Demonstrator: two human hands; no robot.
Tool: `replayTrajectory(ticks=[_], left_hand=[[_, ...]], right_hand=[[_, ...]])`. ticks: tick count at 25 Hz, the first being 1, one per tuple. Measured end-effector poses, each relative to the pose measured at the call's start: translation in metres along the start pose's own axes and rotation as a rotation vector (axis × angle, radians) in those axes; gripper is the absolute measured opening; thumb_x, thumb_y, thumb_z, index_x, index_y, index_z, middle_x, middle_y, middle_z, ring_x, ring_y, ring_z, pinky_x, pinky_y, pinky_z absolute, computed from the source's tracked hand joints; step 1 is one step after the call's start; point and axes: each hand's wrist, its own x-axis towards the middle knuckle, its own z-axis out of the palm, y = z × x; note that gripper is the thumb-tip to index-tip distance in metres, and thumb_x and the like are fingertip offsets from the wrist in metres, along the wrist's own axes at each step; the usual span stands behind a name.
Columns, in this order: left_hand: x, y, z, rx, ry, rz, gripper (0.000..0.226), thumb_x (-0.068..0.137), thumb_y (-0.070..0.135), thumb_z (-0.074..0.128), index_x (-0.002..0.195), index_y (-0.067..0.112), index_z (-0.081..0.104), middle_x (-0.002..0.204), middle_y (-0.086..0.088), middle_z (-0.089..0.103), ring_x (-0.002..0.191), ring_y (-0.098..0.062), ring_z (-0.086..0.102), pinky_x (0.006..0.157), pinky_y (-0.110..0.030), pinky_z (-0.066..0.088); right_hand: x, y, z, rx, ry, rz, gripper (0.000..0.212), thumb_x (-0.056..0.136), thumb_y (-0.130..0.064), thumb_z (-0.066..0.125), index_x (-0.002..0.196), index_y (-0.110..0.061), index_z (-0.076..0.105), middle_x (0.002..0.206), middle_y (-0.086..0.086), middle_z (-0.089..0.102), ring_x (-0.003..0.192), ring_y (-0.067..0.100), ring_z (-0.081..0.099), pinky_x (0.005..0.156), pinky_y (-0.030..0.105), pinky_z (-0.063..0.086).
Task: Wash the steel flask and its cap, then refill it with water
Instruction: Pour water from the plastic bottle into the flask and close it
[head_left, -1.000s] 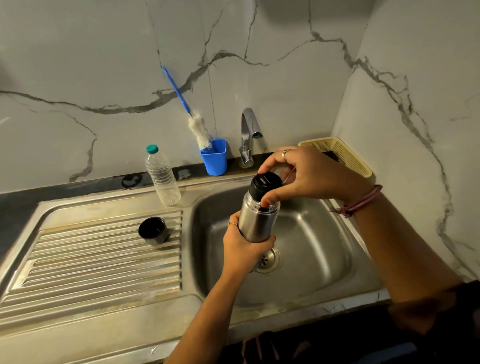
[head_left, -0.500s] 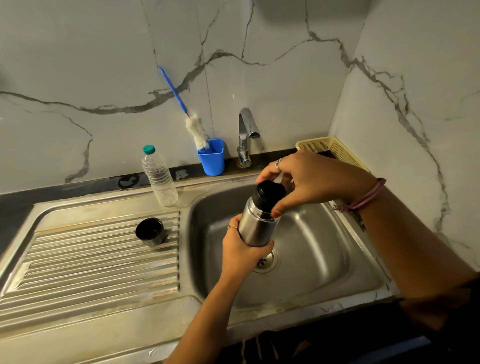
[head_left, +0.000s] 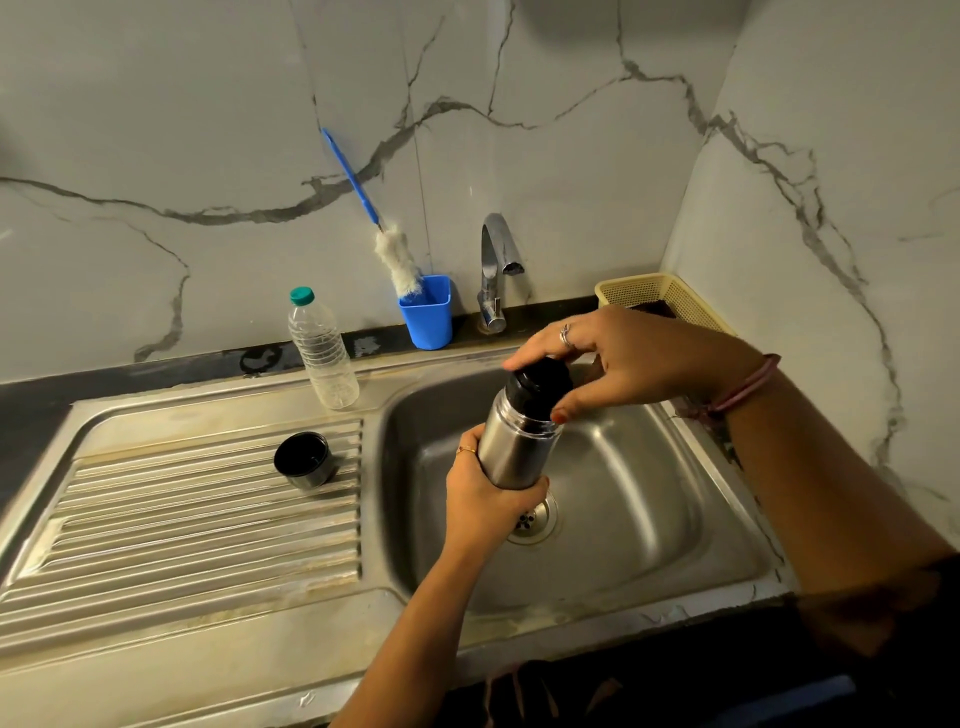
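Steel flask (head_left: 517, 447): tilted over the sink (head_left: 649, 509) basin; left hand (head_left: 488, 499) grasps its body; right hand (head_left: 623, 364) pinches the black stopper (head_left: 540, 382); cup cap (head_left: 303, 460) on the drainboard, left.

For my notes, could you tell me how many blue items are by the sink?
2: a blue cup behind the sink beside the tap, and a blue-handled brush standing in it.

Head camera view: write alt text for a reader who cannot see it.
Over a steel sink, the left hand grips a steel flask while the right hand holds its black stopper. A black cap sits on the draining board, a plastic bottle and blue cup behind.
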Motion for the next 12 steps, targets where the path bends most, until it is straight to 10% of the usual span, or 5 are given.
replayTrajectory(ticks=[5,8,12], left_hand=[[-0.001,-0.004,0.0,0.016,-0.002,0.01,0.067,0.057,0.012,0.091,0.101,0.039,0.048,0.099,0.014,0.063,0.087,0.003,0.061,0.074,-0.021,0.052],[-0.002,-0.005,0.001,0.004,-0.014,0.006,0.068,0.058,0.011,0.091,0.105,0.037,0.048,0.099,0.012,0.064,0.086,0.0,0.062,0.07,-0.014,0.048],[0.0,-0.006,0.0,0.025,-0.009,0.022,0.068,0.058,0.012,0.091,0.102,0.04,0.047,0.1,0.014,0.063,0.089,-0.004,0.062,0.072,-0.018,0.048]], right_hand=[[0.009,-0.002,0.007,-0.135,0.197,0.195,0.078,0.054,-0.072,0.064,0.111,-0.02,0.066,0.095,-0.008,0.069,0.08,0.006,0.063,0.068,0.016,0.048],[0.0,-0.002,-0.004,0.008,-0.141,0.143,0.08,0.07,-0.038,0.08,0.141,-0.036,0.041,0.132,-0.02,0.05,0.1,-0.002,0.059,0.082,0.011,0.044],[0.003,0.006,0.004,-0.035,0.026,0.051,0.066,0.065,-0.02,0.085,0.124,-0.032,0.059,0.111,-0.013,0.066,0.086,-0.014,0.058,0.075,0.004,0.046]])
